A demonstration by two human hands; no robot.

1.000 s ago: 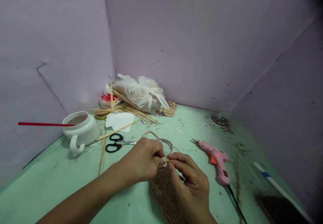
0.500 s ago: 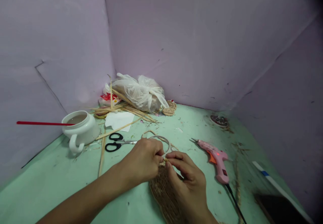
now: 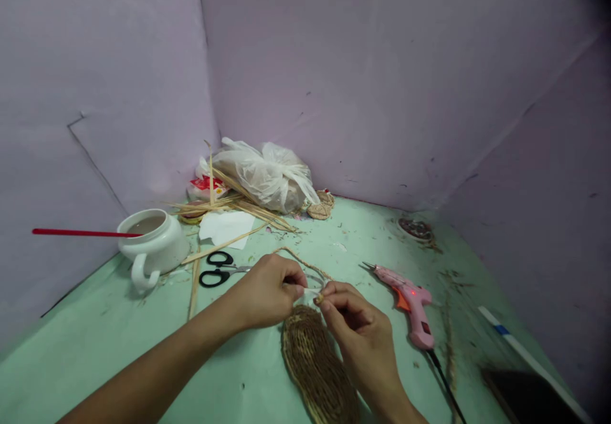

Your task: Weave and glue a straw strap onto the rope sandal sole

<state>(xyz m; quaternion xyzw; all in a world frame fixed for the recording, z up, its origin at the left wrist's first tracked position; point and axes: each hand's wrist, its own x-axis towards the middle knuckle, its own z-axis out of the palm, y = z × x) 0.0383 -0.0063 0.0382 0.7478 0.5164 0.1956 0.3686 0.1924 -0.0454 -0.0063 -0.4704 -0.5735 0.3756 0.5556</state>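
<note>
A brown woven straw mat (image 3: 312, 363), oval and coiled, lies flat on the green table (image 3: 119, 347) in front of me. My left hand (image 3: 267, 293) and my right hand (image 3: 356, 332) meet at the mat's far tip. Both pinch a thin pale strand (image 3: 310, 293) there with thumb and fingers. A braided straw cord (image 3: 303, 261) loops away from the tip behind my left hand. Part of the mat's right edge is hidden under my right hand.
Black-handled scissors (image 3: 217, 271) lie just left of my left hand. A pink glue gun (image 3: 408, 303) with a lit red light lies to the right, its black cord running toward me. A white cup (image 3: 153, 246) with a red stick, loose straws (image 3: 233, 211) and a plastic bag (image 3: 262, 176) sit at the back left.
My hands have shifted slightly and my right hand has slid to the right, uncovering more of the mat. The cord loop has been pulled flatter and straighter.
</note>
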